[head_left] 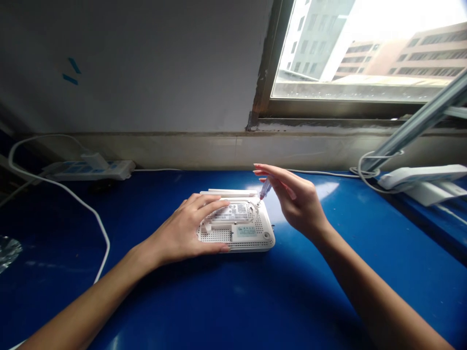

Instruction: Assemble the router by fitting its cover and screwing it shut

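A white router (pixel 260 224) lies underside up on the blue table, its vent holes and labels showing. My left hand (pixel 186 226) grips its left part, fingers across the top and thumb along the near edge. In my right hand (pixel 297 194) is a small screwdriver (pixel 266 187) with a translucent purplish handle, held at a tilt. Its tip meets the router's far right corner, at a round recess there; whether it sits in a screw I cannot tell. White antennas (pixel 231 191) run along the router's far side.
On the blue table (pixel 233 301), a power strip (pixel 98 169) with a plugged-in adapter stands back left, its white cable (pixel 93 211) looping forward. White devices (pixel 426 180) and a metal post (pixel 412 129) are at the right. Crumpled clear plastic (pixel 9 253) lies far left. A wall and window close the back.
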A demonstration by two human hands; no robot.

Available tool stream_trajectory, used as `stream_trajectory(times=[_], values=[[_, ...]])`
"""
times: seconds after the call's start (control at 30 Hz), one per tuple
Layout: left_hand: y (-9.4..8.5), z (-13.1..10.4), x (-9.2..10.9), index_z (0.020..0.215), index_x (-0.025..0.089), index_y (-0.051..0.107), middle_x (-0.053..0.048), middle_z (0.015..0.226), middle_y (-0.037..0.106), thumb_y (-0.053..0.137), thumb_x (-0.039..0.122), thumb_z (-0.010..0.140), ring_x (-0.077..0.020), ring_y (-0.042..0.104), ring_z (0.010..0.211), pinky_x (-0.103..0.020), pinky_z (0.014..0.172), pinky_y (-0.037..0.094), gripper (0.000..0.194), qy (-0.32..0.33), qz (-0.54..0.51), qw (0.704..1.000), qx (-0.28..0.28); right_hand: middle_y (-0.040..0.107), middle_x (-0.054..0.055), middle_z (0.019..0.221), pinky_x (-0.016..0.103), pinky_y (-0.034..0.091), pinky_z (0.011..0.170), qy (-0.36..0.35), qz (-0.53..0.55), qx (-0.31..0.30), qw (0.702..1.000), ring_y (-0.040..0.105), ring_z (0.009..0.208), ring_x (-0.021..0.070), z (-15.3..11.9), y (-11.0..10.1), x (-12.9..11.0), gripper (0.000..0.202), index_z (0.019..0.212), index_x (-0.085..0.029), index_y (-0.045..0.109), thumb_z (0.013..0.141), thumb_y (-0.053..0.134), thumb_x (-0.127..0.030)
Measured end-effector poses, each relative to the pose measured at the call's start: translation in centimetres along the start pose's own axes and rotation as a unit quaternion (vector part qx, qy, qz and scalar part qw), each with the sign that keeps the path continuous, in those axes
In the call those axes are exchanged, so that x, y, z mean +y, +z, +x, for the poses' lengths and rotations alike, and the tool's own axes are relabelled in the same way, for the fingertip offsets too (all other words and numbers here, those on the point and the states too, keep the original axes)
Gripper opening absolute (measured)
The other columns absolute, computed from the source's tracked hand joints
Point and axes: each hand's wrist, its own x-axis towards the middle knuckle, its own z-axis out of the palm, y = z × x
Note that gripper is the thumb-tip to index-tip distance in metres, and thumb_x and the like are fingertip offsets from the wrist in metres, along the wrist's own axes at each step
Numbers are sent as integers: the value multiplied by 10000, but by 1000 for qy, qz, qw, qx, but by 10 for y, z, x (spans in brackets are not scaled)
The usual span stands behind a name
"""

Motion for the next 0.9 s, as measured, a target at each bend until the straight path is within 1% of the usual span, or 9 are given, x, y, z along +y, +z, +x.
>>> stream_trajectory(times=[0.1, 0.17, 0.23, 0.4, 0.47, 0.53, 0.67, 0.83, 0.9], values=[[0, 0, 1, 1508, 345, 551, -105, 1556, 539, 839, 605, 796, -372, 487, 1410, -576, 1186, 419, 811, -1, 8, 1000, -1, 784, 52, 1049, 437, 635, 827, 3, -17, 43, 999, 754, 917, 241, 0, -3, 0, 261, 1231, -311, 778, 984, 696, -285], [0, 0, 2, 1499, 327, 561, -111, 1547, 547, 832, 611, 800, -371, 489, 1406, -579, 1186, 417, 802, -3, 15, 1000, -2, 723, 30, 862, 389, 611, 685, -16, -57, 80, 995, 700, 725, 201, 2, -2, 0, 199, 1108, -304, 823, 912, 795, -316], [0, 0, 3, 1494, 317, 566, -113, 1542, 551, 828, 611, 804, -369, 493, 1402, -581, 1183, 421, 794, -4, 16, 1000, 0, 669, 19, 798, 372, 584, 638, -36, -89, 92, 991, 658, 663, 182, 4, 0, -2, 180, 1091, -301, 831, 915, 791, -315], [1, -1, 3, 1498, 321, 562, -111, 1552, 545, 830, 593, 810, -367, 489, 1409, -586, 1181, 425, 787, 0, 7, 1000, 6, 743, 77, 1274, 444, 585, 970, -24, -28, 9, 999, 723, 1120, 234, 2, 3, -3, 385, 1400, -315, 677, 1064, 527, -201], [1, -1, 3, 1498, 318, 562, -113, 1554, 542, 828, 604, 807, -372, 490, 1404, -589, 1178, 427, 794, -3, 9, 1000, 3, 766, 61, 1244, 440, 591, 963, -11, 6, 9, 1000, 735, 1106, 232, 0, 2, -2, 360, 1374, -319, 693, 1051, 576, -209], [1, -1, 2, 1496, 311, 562, -114, 1557, 536, 816, 624, 811, -374, 483, 1406, -587, 1180, 425, 796, -6, 15, 1000, 0, 789, 47, 1071, 417, 607, 847, -11, -10, 36, 999, 746, 940, 223, -1, 1, -1, 282, 1260, -317, 761, 998, 689, -242], [2, -1, 1, 1491, 307, 561, -103, 1566, 525, 797, 654, 818, -366, 467, 1418, -572, 1194, 411, 793, -2, 23, 1000, 0, 681, 25, 842, 378, 571, 681, -30, -76, 83, 993, 656, 715, 185, 2, 3, -1, 186, 1103, -307, 824, 919, 796, -295], [2, -1, 2, 1486, 306, 565, -94, 1569, 520, 797, 650, 822, -357, 464, 1424, -562, 1200, 409, 783, -1, 21, 1000, -3, 748, 76, 1250, 425, 600, 918, -19, 6, -1, 1000, 727, 1087, 227, 0, 4, 2, 390, 1415, -302, 669, 1059, 551, -193], [2, -1, 3, 1484, 298, 571, -98, 1567, 522, 798, 647, 823, -359, 452, 1437, -559, 1203, 408, 781, -3, 22, 1000, -3, 763, 68, 1237, 423, 611, 915, -4, 36, -1, 999, 740, 1075, 227, -2, 4, 3, 374, 1393, -302, 682, 1046, 587, -197]])
